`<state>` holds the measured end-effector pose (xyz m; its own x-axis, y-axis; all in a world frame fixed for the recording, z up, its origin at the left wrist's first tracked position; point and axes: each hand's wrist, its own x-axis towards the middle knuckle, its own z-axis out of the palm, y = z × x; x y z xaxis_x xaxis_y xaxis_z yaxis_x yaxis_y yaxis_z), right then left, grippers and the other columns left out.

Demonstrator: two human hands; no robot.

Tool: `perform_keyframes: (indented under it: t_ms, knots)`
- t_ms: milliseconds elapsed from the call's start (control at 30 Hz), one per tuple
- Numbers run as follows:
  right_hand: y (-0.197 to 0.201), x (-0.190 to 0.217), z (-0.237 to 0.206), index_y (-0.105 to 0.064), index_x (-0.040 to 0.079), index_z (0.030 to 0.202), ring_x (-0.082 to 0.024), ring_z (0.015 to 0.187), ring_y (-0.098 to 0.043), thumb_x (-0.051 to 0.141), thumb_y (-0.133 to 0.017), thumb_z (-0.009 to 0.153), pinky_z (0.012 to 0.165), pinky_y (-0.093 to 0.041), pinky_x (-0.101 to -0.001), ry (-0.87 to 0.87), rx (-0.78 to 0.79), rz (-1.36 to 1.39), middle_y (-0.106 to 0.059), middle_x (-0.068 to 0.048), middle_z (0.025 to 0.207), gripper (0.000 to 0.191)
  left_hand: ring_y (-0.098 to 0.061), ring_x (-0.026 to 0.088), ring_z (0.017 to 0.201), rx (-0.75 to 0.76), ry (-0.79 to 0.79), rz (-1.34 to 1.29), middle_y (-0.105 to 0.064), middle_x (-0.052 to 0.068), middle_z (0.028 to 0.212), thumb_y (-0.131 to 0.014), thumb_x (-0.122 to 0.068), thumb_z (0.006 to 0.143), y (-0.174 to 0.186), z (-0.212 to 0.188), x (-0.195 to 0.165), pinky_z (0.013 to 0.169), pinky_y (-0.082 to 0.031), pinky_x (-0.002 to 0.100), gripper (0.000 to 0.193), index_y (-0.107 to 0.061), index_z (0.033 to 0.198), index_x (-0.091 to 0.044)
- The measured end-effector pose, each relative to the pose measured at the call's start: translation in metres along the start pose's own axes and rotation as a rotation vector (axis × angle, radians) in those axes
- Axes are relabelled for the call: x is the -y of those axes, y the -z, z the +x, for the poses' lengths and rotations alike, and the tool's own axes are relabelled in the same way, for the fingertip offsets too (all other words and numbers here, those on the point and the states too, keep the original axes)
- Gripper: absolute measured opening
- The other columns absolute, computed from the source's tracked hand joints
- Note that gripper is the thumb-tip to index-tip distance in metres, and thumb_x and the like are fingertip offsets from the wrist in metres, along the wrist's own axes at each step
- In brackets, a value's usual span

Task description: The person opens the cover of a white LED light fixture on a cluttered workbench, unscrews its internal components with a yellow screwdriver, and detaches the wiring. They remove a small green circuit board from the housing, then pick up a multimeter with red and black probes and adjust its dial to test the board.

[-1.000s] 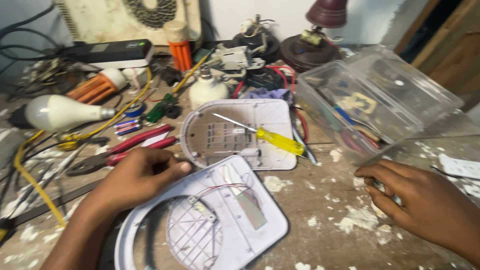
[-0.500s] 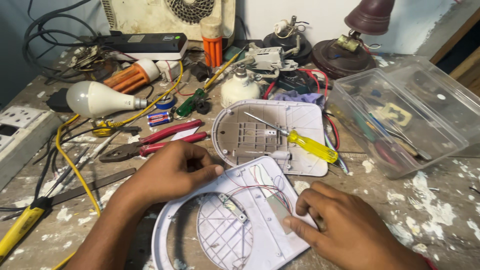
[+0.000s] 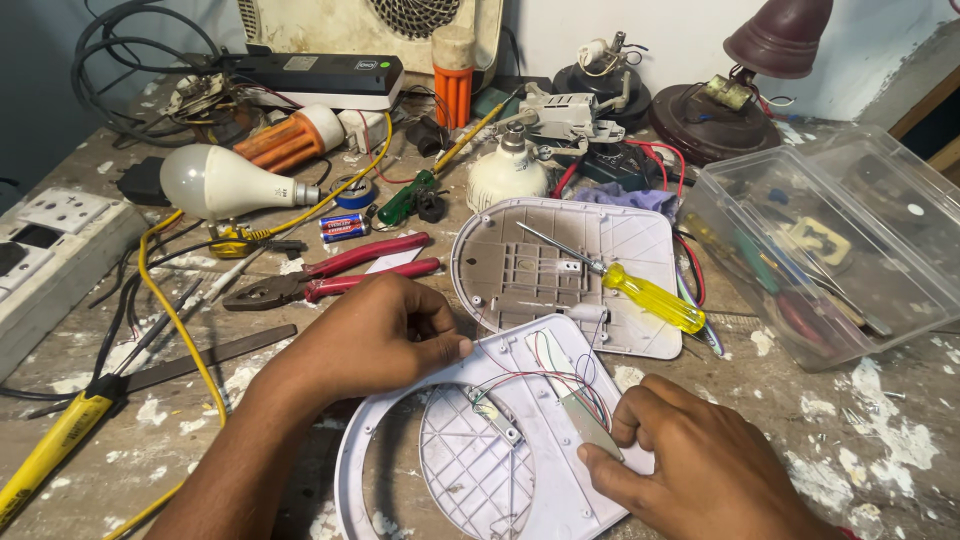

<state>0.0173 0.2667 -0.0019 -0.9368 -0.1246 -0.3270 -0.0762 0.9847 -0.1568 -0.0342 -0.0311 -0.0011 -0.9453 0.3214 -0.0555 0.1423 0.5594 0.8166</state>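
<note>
A white plastic housing [image 3: 500,440] with a round grille lies inner side up at the near edge of my paint-flecked workbench [image 3: 860,440], thin coloured wires looping across a small grey strip [image 3: 585,425] inside it. My left hand [image 3: 375,335] rests curled on the housing's upper left rim, thumb pressed flat along the edge. My right hand [image 3: 700,465] lies palm down on its right side, fingers bent, the forefinger tip pinning the lower end of the grey strip.

Just behind sits a second, pale back cover [image 3: 560,270], a yellow-handled screwdriver [image 3: 625,285] lying across it. Red-handled pliers [image 3: 330,275] lie to the left, near a small blue cylindrical battery [image 3: 343,227] and a white bulb [image 3: 215,182] with a grey printed mark. A black oblong box [image 3: 320,75] bearing a pale label stands at the back. A clear plastic tub [image 3: 830,240] of oddments occupies the right.
</note>
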Motion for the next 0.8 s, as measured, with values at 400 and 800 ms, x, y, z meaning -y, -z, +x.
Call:
perform_keyframes:
  t_ms: [400, 800]
  knots:
    - [-0.011, -0.004, -0.006, -0.069, 0.013, 0.086, -0.023, 0.078, -0.073, 0.051, -0.082, 0.073, 0.073, -0.056, -0.0397, 0.041, -0.206, 0.066, -0.069, -0.001, 0.090, 0.042, -0.066, 0.011, 0.063, 0.005, -0.009, 0.007, -0.076, 0.005, 0.068, -0.080, -0.023, 0.079, 0.000, 0.000, 0.003, 0.062, -0.054, 0.031, 0.019, -0.078, 0.080, -0.005]
    - [-0.022, -0.014, -0.001, -0.068, 0.016, 0.086, -0.023, 0.074, -0.072, 0.052, -0.083, 0.074, 0.070, -0.056, -0.0407, 0.067, -0.214, 0.059, -0.069, 0.002, 0.091, 0.041, -0.065, 0.011, 0.062, 0.009, -0.007, 0.013, -0.075, 0.005, 0.066, -0.081, -0.024, 0.079, 0.000, 0.001, 0.003, 0.061, -0.053, 0.031, 0.019, -0.078, 0.079, -0.005]
